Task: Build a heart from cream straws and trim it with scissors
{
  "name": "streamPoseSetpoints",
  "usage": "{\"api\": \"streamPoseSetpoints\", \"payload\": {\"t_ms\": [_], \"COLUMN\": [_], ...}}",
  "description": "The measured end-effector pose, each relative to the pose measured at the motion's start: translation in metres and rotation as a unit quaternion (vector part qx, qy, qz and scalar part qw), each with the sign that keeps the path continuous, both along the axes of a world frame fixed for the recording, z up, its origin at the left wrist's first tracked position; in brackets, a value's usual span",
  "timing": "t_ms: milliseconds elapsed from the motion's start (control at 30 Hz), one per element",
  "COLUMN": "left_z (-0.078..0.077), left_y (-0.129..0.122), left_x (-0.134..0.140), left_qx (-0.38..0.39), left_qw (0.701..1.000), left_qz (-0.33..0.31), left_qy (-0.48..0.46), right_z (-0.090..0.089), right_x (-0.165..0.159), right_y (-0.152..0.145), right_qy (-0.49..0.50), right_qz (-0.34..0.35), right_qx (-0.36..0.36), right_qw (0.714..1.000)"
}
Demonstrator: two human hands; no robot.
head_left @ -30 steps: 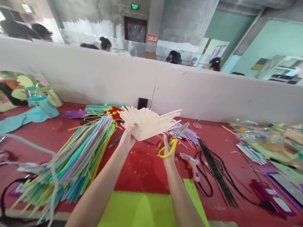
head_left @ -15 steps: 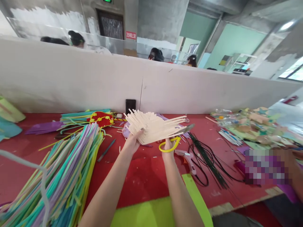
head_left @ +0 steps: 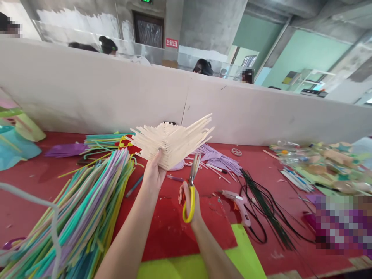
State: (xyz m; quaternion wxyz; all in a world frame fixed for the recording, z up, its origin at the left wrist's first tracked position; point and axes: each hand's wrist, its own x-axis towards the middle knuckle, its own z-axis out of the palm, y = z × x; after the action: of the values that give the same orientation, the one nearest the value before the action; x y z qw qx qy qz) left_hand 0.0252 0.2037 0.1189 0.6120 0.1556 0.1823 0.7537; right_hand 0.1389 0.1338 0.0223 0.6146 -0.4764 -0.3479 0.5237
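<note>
My left hand (head_left: 154, 170) is closed on the lower end of a cream-coloured fan of pipe cleaners (head_left: 174, 143), lifted above the table. Its strips spread to both sides from a ridge down the middle, and those at the right stick out longest. My right hand (head_left: 192, 199) grips scissors (head_left: 190, 193) with yellow and red handles, their blades pointing up just below the fan and apart from it. Behind and to the right of the blades lies a bundle of lilac pipe cleaners (head_left: 222, 159).
A large heap of coloured pipe cleaners (head_left: 84, 209) fills the left. On the right are a pink glue gun (head_left: 240, 203), dark green stems (head_left: 267, 209) and a pile of packaged pieces (head_left: 325, 162). A white partition (head_left: 139, 93) rises behind; people sit beyond it.
The fan has moved left and tilted up at its right side. My right hand has come down away from it, and the scissors have turned from pointing right to pointing up.
</note>
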Motion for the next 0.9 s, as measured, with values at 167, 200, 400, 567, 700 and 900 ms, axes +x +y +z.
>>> {"api": "streamPoseSetpoints", "payload": {"t_ms": [167,200,400,567,700,900], "left_z": [0.002,0.002,-0.004,-0.003,-0.005,-0.008], "left_y": [-0.004,-0.004,-0.002,-0.001,-0.001,-0.005], "left_x": [0.002,0.003,0.011,0.010,0.011,0.023], "left_qx": [0.030,0.031,0.022,0.043,0.045,0.018], "left_qw": [0.999,0.999,0.999,0.998,0.998,0.999], "left_qz": [0.009,0.008,0.018,0.042,0.044,0.014], "left_qy": [0.019,0.023,0.031,0.029,0.030,0.046], "right_z": [-0.006,-0.006,-0.006,-0.005,-0.001,0.006], "right_x": [0.002,0.003,0.009,0.008,0.006,0.009], "right_y": [-0.005,-0.004,-0.002,-0.005,-0.007,-0.007], "right_qy": [-0.102,-0.116,-0.126,-0.121,-0.125,-0.099], "right_qz": [0.008,0.016,0.036,0.042,0.055,0.026], "right_qx": [0.013,0.023,0.015,-0.014,-0.014,-0.007], "right_qw": [0.995,0.993,0.991,0.992,0.991,0.995]}}
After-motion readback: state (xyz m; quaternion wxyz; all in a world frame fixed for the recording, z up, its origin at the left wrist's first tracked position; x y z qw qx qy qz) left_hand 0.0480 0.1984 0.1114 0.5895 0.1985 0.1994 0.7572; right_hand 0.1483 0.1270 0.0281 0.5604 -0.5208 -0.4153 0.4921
